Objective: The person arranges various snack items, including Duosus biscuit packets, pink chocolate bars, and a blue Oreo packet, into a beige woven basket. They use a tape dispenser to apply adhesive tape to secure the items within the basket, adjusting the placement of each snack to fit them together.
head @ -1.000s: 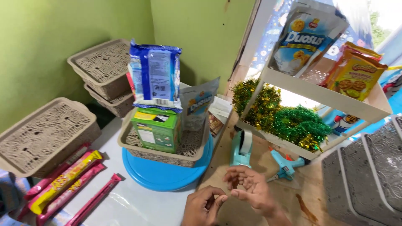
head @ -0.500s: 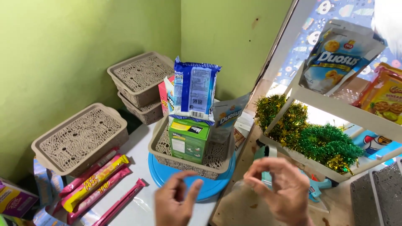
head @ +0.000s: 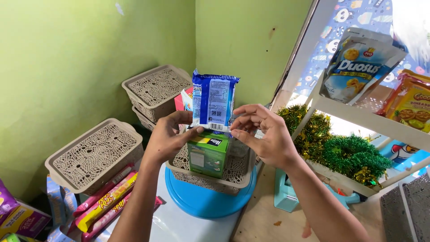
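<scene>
We pinch the upright blue-and-white plastic snack packet (head: pixel 213 101) at its bottom edge with left hand (head: pixel 169 134) and right hand (head: pixel 261 133), apparently atop the green carton (head: pixel 207 153) in the beige lattice basket (head: pixel 235 175).

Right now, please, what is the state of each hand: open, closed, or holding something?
Left hand: fingers pinched on the lower left edge of the blue snack packet.
Right hand: fingertips pinched at the packet's lower right corner, above the green box.

blue snack packet (head: pixel 213 102), upright on green box (head: pixel 207 153)
</scene>
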